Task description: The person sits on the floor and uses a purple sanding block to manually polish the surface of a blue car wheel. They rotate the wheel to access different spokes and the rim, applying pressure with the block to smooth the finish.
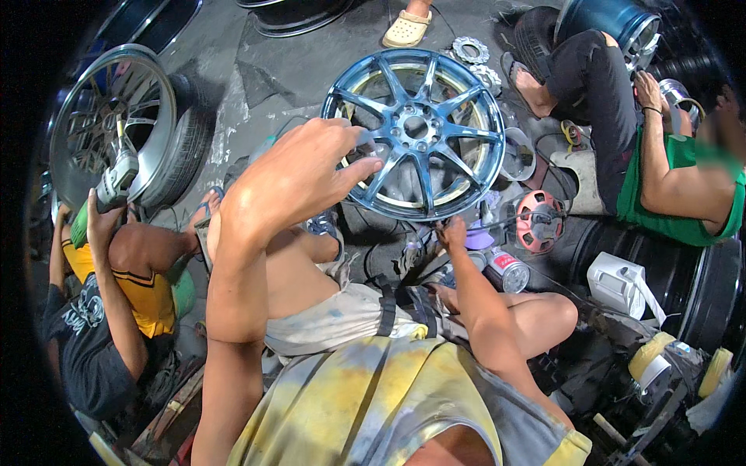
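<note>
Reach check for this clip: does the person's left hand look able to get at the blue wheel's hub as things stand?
Probably yes: the left hand is over the left part of the blue wheel, close to the hub, and nothing visible blocks the way between.

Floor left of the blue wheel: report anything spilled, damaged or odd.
White smears streak the floor left of the blue wheel. They look odd because they stand out against the grey; whether spill or wear, I cannot tell.

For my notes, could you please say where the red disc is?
The head view shows the red disc right of centre, just above the labelled container.
</note>
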### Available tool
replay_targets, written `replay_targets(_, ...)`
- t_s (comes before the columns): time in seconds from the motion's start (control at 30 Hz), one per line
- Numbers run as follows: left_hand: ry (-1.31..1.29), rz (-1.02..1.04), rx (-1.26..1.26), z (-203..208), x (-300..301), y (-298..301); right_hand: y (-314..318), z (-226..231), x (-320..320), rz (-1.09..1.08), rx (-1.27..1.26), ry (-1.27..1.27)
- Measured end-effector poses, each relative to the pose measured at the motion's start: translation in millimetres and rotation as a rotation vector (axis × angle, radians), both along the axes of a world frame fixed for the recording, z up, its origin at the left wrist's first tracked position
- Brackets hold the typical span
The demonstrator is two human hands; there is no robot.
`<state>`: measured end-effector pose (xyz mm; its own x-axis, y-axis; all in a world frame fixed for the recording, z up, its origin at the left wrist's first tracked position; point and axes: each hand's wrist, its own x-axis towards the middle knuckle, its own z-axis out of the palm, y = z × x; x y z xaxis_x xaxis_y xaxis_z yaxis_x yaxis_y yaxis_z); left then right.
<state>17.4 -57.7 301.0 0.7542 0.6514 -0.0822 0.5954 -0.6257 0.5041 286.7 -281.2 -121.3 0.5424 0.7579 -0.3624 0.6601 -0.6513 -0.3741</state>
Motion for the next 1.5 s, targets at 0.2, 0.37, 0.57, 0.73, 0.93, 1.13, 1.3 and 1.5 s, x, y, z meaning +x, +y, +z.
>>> replay_targets(0.2, 0.028, -0.01, -0.046, 3, 8, 0, -16, -43, -16, 0.519, 0.32, -0.222)
replay_targets(0.37, 0.063, 0.028, -0.074, 6, 5, 1, 0, -52, -16, 0.333, 0.48, 0.006)
replay_targets(0.57, -0.042, 0.004, -0.055, 6, 7, -1, -9, -57, -11, 0.402, 0.388, -0.017)
replay_targets(0.73, -0.007, -0.041, -0.042, 5, 12, 4, 6, -46, -21, 0.259, 0.408, 0.212)
replay_targets(0.93, -0.029, -0.022, -0.044, 7, 6, -5, 3, 2, -21, -0.231, 0.466, 0.252)
replay_targets(1.13, -0.046, 0.029, -0.016, 4, -1, -7, -9, 89, -2, -0.585, 0.471, 0.473)
replay_targets(1.3, -0.039, -0.024, -0.042, 4, 4, -4, -11, 195, -3, -0.398, 0.486, 0.585)
replay_targets(1.5, -0.104, -0.094, -0.028, -10, 7, -17, 6, 250, -36, -0.33, 0.458, 0.742)
